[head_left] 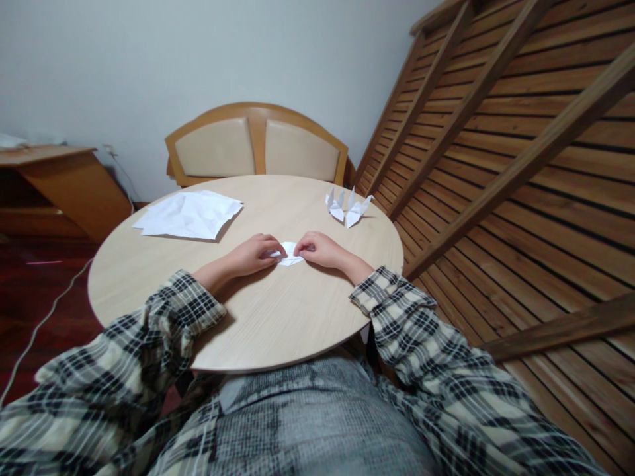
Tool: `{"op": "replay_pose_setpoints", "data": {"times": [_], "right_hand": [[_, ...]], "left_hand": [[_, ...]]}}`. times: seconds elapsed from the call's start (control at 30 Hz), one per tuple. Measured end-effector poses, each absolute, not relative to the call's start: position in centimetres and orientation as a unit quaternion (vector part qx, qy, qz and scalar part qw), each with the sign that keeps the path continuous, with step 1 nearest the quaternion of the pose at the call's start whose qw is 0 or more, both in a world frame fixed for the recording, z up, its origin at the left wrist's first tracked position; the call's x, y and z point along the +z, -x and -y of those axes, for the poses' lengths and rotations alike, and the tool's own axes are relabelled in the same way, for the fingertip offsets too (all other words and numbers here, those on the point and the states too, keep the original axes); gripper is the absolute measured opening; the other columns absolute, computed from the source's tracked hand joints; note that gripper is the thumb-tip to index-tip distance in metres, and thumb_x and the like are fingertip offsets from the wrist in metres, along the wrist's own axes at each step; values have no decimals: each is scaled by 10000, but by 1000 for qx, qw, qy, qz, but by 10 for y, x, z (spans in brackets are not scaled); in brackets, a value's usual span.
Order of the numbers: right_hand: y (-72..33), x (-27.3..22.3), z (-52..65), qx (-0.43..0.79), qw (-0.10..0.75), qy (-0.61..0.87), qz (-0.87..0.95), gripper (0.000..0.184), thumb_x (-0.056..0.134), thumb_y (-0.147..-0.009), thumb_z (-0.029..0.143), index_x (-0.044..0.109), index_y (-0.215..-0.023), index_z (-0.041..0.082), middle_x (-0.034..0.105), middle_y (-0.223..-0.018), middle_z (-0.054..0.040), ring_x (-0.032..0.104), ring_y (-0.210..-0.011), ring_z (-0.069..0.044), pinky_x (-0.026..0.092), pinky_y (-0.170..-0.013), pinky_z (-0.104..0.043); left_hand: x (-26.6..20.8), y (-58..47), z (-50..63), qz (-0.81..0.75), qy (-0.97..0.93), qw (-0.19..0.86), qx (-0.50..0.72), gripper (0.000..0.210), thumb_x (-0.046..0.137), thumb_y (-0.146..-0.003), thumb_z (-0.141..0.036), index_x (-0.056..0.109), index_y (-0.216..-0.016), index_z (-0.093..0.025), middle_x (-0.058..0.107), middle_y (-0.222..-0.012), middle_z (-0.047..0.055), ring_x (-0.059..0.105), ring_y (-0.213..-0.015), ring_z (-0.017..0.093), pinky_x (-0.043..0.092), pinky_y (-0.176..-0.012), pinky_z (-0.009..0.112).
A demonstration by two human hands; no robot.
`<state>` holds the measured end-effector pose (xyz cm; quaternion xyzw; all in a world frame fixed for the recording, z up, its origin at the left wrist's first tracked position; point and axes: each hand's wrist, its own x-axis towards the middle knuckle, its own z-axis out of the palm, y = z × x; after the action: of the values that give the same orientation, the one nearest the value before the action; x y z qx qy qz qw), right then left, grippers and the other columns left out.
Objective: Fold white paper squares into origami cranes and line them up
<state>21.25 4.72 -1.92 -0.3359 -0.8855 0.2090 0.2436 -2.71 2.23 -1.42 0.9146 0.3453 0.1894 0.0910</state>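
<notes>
The small folded paper lies on the round table, directly between your two hands. Your left hand has its fingers closed on the left end, and your right hand pinches the right end, so neither is nearer: both touch it. What shows of the paper seems longest from side to side, in line with the two pinches, though your fingers hide its ends. The paper birds stand beyond your right hand, the white sheets beyond your left
</notes>
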Motion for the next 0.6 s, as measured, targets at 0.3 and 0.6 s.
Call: {"op": "replay_pose_setpoints", "data": {"times": [0.3,0.6], "right_hand": [[-213,-23,-50,177,264,326,890,276,557,-843,63,727,-1020,189,709,-1069,-66,599,-1031,-177,397,-1007,-345],[-212,-22,-51,178,267,335,886,362,461,-862,17,733,-1026,189,720,-1114,-73,604,-1076,-181,394,-1026,-352]], "left_hand": [[-19,26,-23,-340,-913,58,217,372,467,-800,-63,723,-1018,-222,689,-1006,77,561,-988,229,467,-902,402],[-13,24,-17,-342,-918,43,195,331,483,-832,-119,735,-1019,-221,623,-883,80,544,-859,221,459,-802,362]]}}
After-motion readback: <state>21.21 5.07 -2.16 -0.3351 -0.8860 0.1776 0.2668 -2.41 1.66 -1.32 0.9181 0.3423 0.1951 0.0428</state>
